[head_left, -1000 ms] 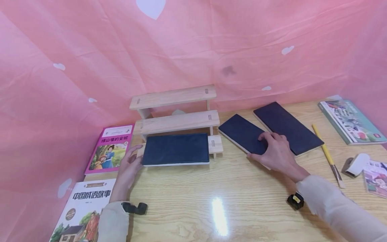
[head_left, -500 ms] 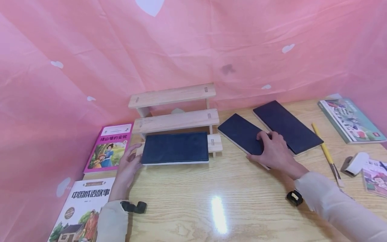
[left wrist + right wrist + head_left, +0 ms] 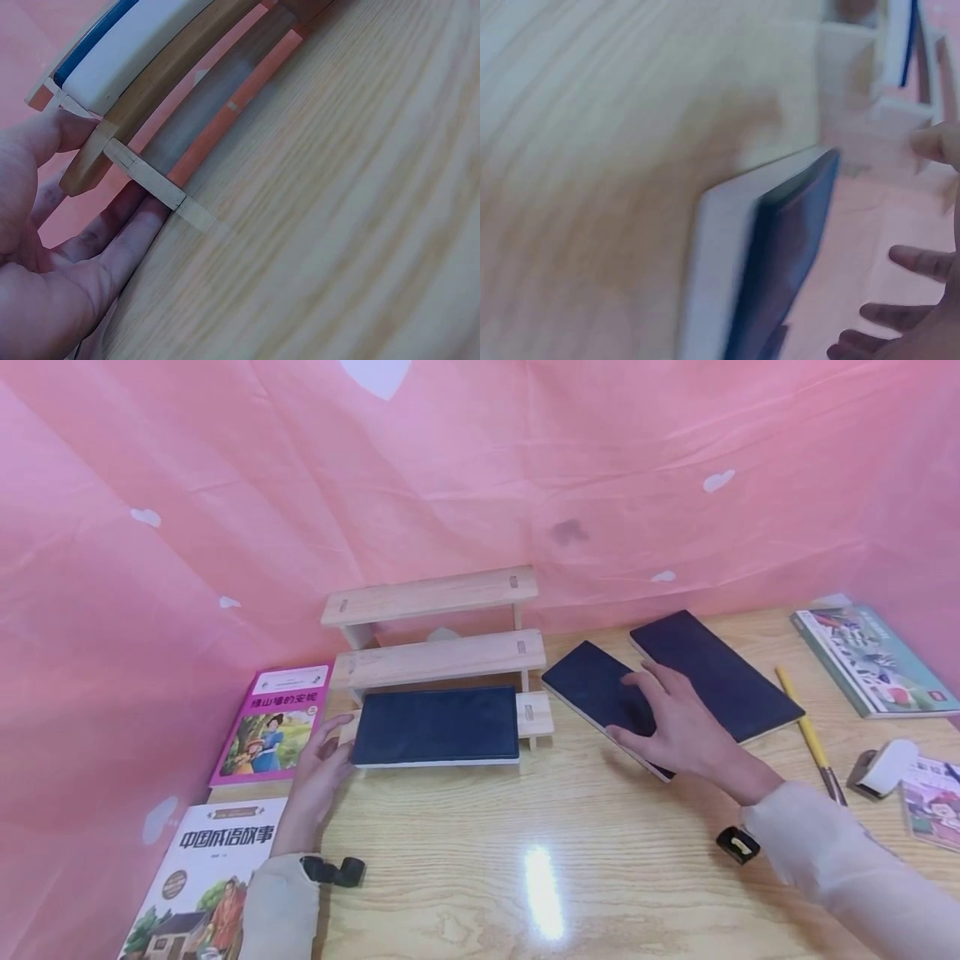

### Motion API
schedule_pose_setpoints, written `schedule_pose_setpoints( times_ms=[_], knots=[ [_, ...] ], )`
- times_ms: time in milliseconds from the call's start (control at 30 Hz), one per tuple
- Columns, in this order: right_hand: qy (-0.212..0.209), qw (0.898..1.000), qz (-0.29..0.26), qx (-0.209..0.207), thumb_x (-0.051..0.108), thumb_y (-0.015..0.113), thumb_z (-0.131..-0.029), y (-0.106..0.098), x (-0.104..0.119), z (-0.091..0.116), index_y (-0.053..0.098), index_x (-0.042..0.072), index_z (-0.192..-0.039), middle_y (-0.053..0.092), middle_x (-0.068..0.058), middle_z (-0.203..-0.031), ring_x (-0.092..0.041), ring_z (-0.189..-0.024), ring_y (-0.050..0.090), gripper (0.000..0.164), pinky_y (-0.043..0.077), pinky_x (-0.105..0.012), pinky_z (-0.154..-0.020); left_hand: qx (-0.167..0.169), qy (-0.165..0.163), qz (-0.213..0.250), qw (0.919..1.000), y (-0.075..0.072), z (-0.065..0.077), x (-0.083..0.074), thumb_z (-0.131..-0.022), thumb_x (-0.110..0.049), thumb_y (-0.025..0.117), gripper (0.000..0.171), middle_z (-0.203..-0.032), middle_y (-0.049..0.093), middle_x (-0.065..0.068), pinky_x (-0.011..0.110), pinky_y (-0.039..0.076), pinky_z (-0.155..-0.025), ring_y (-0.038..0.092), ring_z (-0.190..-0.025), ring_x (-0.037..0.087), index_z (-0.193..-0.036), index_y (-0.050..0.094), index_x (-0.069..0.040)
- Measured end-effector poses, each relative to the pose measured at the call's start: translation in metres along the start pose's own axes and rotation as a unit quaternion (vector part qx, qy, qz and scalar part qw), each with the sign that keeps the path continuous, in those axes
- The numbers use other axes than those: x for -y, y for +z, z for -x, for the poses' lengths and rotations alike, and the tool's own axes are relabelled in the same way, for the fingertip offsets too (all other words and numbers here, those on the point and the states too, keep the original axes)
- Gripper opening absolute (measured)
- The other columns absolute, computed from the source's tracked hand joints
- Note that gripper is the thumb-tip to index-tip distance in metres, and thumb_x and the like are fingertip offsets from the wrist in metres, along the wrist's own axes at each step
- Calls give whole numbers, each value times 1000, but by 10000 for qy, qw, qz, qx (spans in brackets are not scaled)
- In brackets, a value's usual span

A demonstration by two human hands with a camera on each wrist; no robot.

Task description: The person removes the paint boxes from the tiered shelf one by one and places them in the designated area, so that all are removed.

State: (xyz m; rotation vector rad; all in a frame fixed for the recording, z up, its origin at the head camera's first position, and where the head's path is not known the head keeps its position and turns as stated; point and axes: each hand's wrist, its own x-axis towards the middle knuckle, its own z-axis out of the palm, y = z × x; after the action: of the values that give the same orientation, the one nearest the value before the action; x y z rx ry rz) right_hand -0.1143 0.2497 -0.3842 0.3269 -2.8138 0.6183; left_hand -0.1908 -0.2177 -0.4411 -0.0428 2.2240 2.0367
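Note:
A three-tier wooden step stand [image 3: 450, 657] stands at the back middle, with a dark blue notebook [image 3: 437, 727] lying on its lowest step. At that step's left end, my left hand [image 3: 318, 781] holds the stand. The left wrist view shows the thumb at the plank and fingers against the leg [image 3: 146, 174]. My right hand [image 3: 682, 727] hovers with spread fingers over a second dark blue notebook [image 3: 588, 675]. In the right wrist view those fingers [image 3: 900, 318] are apart from the notebook [image 3: 724, 277]. Behind it lies a third dark notebook [image 3: 712, 672].
A pink book [image 3: 277, 722] and a white book [image 3: 202, 877] lie at left. On the right are a yellow-handled brush [image 3: 810, 735], a green book [image 3: 873, 660], a white stapler-like object [image 3: 887, 768] and a small booklet [image 3: 933, 802]. A pink curtain [image 3: 480, 468] hangs behind.
My right hand's fingers have come off the second notebook and opened, the hand lifting slightly. My left hand stays at the stand's lowest step.

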Motion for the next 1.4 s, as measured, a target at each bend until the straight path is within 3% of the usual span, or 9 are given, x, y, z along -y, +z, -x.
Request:
schedule_pose_setpoints(
  times_ms=[200,500,700,833,933,1133,1400],
  knots=[
    [-831,9965,34,-26,50,66,-73,-3,30,-9,37,12,-135,26,-18,-142,-36,-131,20,78,25,-57,-98,6,33,-16,10000,-1,0,0,-89,-10,50,42,-119,49,10,25,49,-78,52,-101,18,-129,45,-21],
    [-1298,9891,-479,505,56,64,-72,4,64,-9,26,24,-142,13,-7,-149,-26,-137,3,86,20,-59,-100,16,30,180,9998,1,-1,-1,-89,-10,50,42,-116,50,12,26,49,-80,53,-102,19,-129,46,-21],
    [-1611,9825,-450,823,59,60,-74,9,87,-16,22,26,-143,9,-2,-150,-23,-137,-1,86,20,-58,-101,80,61,97,9999,2,-2,-5,-89,-12,52,42,-133,38,8,26,47,-84,42,-116,24,-129,45,-20],
    [-1821,9776,-414,967,59,58,-75,15,100,-22,22,24,-143,8,-5,-150,-26,-137,1,85,22,-57,-101,121,16,123,9998,0,-1,-5,-89,-10,50,42,-133,37,9,26,47,-84,43,-115,24,-130,44,-19],
    [-1938,9749,-397,1019,57,59,-75,23,108,-29,24,23,-142,10,-7,-150,-28,-137,3,83,23,-54,-102,126,1,232,9997,-1,-1,-4,-89,-7,48,43,-123,43,14,27,48,-82,50,-106,23,-131,43,-18],
    [-2297,9712,10,637,52,65,-72,44,112,-42,36,15,-136,25,-17,-144,-34,-134,16,79,23,-52,-103,73,30,172,9998,-2,-1,-1,-89,-8,49,42,-120,46,12,26,49,-81,52,-103,19,-130,45,-18],
    [-2008,9764,63,788,52,65,-72,55,109,-53,38,16,-135,25,-16,-143,-37,-132,20,77,24,-52,-103,86,26,83,9999,-1,-4,1,-88,-9,50,42,-135,35,5,26,48,-83,43,-115,24,-129,45,-19]
  ],
)
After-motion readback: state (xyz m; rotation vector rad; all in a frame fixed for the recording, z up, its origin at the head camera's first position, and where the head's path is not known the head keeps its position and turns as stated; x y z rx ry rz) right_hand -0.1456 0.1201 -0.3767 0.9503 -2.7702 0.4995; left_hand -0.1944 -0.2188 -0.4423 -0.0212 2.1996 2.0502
